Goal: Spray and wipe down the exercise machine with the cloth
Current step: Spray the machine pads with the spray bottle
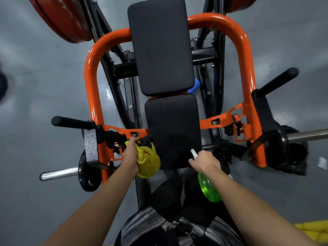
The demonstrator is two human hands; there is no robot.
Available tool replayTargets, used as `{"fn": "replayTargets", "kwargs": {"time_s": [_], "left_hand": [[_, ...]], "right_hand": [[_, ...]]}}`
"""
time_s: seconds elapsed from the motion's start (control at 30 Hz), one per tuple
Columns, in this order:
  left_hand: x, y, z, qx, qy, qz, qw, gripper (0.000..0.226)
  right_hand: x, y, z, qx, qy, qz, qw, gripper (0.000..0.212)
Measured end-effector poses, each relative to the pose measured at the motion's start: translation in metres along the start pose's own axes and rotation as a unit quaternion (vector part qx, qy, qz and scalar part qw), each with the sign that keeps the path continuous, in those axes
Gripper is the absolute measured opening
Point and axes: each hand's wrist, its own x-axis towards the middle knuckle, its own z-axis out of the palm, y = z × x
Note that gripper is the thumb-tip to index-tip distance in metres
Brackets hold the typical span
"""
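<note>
One exercise machine fills the view, its orange tube frame looping round two black pads: a back pad farther off and a seat pad nearer. Two black handles stick out sideways, a left handle and a right handle. Two chrome bar ends show, a left bar carrying a black weight plate and a right bar. Two red plates sit cut off at the top corners.

There is one yellow cloth, bunched up in the left hand, whose fingers are curled tightly round it at the seat pad's near left edge, just below the orange cross bracket. There is one green spray bottle; the right hand grips its neck, the white nozzle aimed at the pad's near right corner. The right forearm covers part of the bottle.

A blue piece peeks out behind the back pad, mostly hidden. The grey floor lies all around.
</note>
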Motion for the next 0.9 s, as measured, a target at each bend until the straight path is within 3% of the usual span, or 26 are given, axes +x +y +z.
{"fn": "replayTargets", "kwargs": {"time_s": [0.1, 0.23, 0.43, 0.53, 0.63, 0.77, 0.9], "left_hand": [[-0.007, 0.008, 0.031, 0.013, -0.061, -0.007, 0.998, 0.043], [-0.017, 0.007, 0.076, 0.006, -0.108, -0.022, 0.994, 0.047], [-0.048, 0.004, 0.165, 0.038, -0.176, -0.028, 0.983, 0.039], [-0.062, 0.001, 0.213, 0.042, -0.219, -0.021, 0.975, 0.051], [-0.069, -0.005, 0.251, 0.072, -0.234, 0.002, 0.97, 0.032], [-0.063, -0.016, 0.285, 0.098, -0.224, 0.023, 0.969, 0.032], [-0.04, -0.033, 0.306, 0.128, -0.185, 0.034, 0.974, 0.043]], "right_hand": [[-0.006, 0.022, -0.018, 0.111, 0.12, 0.019, 0.986, 0.027], [-0.015, 0.053, -0.05, 0.331, 0.301, 0.037, 0.894, 0.017], [-0.018, 0.086, -0.126, 0.426, 0.407, -0.012, 0.808, 0.02], [-0.012, 0.099, -0.168, 0.482, 0.457, -0.021, 0.747, 0.027], [0.001, 0.113, -0.202, 0.517, 0.481, -0.03, 0.707, 0.038], [0.028, 0.122, -0.213, 0.527, 0.476, -0.059, 0.702, 0.042], [0.067, 0.124, -0.195, 0.485, 0.453, -0.111, 0.74, 0.049]]}}
